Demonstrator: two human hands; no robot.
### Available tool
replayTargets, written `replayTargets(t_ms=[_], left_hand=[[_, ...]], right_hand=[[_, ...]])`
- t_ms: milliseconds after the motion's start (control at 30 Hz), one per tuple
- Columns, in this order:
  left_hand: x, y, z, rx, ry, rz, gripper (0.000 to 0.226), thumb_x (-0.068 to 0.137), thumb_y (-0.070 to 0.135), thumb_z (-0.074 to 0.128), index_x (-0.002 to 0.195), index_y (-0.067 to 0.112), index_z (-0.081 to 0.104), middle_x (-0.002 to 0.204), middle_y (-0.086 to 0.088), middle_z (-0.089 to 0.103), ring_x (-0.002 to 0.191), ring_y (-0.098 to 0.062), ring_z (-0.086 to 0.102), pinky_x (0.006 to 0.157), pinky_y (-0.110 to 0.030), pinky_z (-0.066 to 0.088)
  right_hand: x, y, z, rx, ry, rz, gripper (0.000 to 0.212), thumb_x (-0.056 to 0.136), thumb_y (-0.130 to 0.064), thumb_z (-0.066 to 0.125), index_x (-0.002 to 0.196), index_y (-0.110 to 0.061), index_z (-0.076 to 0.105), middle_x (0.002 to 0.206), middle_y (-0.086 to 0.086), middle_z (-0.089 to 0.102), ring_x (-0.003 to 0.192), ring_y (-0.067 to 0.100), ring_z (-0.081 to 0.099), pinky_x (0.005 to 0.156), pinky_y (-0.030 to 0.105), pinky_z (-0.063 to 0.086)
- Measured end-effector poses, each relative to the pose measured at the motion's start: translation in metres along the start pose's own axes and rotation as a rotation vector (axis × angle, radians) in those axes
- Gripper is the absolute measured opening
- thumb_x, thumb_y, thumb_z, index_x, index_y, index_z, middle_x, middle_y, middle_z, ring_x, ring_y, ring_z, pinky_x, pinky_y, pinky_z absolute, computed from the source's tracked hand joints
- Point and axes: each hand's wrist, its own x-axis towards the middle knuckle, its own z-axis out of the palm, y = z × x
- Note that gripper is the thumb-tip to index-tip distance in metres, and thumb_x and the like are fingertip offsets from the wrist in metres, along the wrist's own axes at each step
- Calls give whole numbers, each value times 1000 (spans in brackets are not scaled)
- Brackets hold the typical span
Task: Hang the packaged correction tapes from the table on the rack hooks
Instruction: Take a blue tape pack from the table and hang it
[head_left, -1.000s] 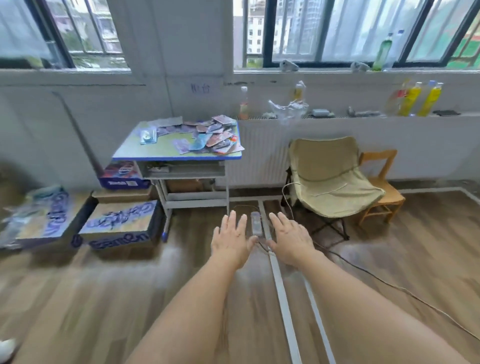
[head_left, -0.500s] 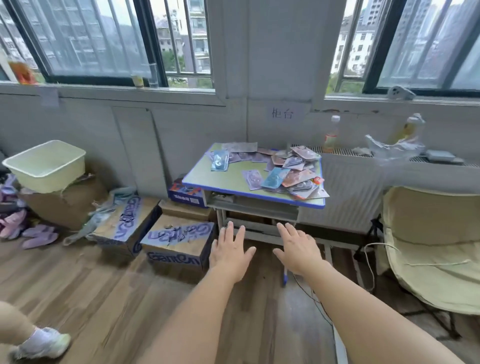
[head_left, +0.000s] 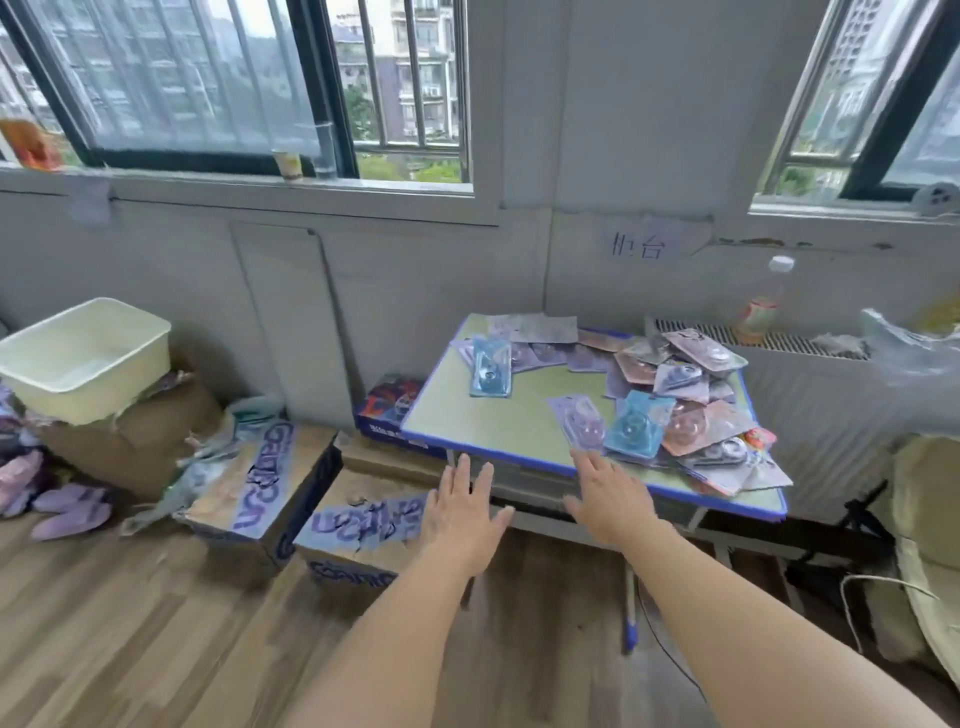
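Note:
A small table (head_left: 498, 415) with a green top and blue edge stands against the wall. Several packaged correction tapes (head_left: 675, 395) lie heaped on its right half, and one blue pack (head_left: 490, 366) lies apart at the back left. A purple pack (head_left: 584, 425) and a blue pack (head_left: 635, 425) lie near the front edge. My left hand (head_left: 462, 512) is stretched out flat in front of the table's left corner, holding nothing. My right hand (head_left: 608, 493) is flat too, its fingertips close to the purple pack. No rack with hooks is in view.
Cardboard boxes (head_left: 270, 478) sit on the wooden floor left of the table, with a cream plastic tub (head_left: 83, 358) on a box further left. A radiator (head_left: 831, 415) with a bottle (head_left: 761, 306) on top is at right. A beige folding chair (head_left: 930, 519) stands at far right.
The view has swung left and closer to the table. Both flat hands have come nearer its front edge, and the right hand now reaches the packs there.

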Motion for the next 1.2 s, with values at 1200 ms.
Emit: replayTargets(t_ms=[1200], left_hand=[[327,-12,7,140,-165,115,68,103,48,29,155,24,-6,161,-8,-21,150,-29,-10,121,-42,7]], right_hand=[[261,25,43,-10,-141,299,64,96,-13,45,150,-8,11,151,10,24,129,30,37,100,34,40]])
